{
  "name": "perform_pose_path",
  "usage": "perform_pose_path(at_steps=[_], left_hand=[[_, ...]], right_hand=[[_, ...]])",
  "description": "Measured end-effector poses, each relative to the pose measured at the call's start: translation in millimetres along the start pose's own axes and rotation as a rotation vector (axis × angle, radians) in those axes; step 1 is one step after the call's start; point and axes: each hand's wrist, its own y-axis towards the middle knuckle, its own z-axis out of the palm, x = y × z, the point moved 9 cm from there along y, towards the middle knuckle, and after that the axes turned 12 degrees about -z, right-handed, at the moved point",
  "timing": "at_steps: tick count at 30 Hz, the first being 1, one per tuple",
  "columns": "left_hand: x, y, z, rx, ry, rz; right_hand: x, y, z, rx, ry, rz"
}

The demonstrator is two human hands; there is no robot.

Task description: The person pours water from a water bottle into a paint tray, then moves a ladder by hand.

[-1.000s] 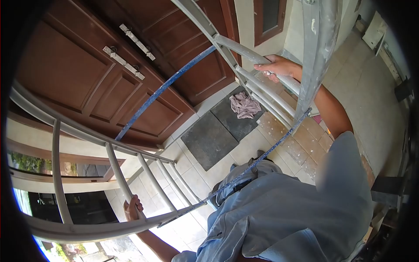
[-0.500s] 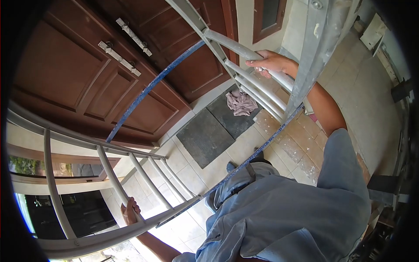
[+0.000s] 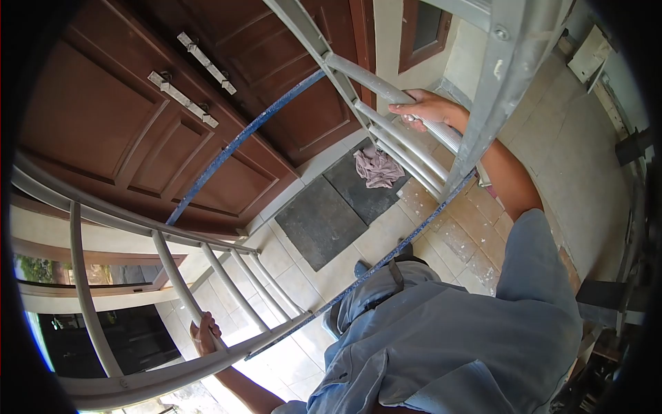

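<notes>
The left hand [image 3: 205, 333] gripped a ladder rung [image 3: 181, 286] low by the tiled floor [image 3: 386, 231]. Higher up, the right hand [image 3: 426, 107] clasped another rung [image 3: 386, 88]. Beyond lay a dark mat [image 3: 321, 217] with a crumpled rag [image 3: 376, 168], before the wooden door [image 3: 138, 131].

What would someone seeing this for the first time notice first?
The grey metal ladder, seen from high above, fills the view, with the right hand gripping an upper rung and the left hand a lower one. Far below, a crumpled pinkish cloth lies on a dark doormat before brown double doors.
</notes>
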Motion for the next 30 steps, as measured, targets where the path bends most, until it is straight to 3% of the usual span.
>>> perform_pose_path(at_steps=[10, 30], left_hand=[[-2, 9, 5, 0.035, 0.018, -0.022], [-9, 11, 12, 0.046, -0.026, -0.031]], right_hand=[[4, -2, 6, 0.063, -0.005, 0.014], [13, -12, 0, -0.010, -0.102, 0.057]])
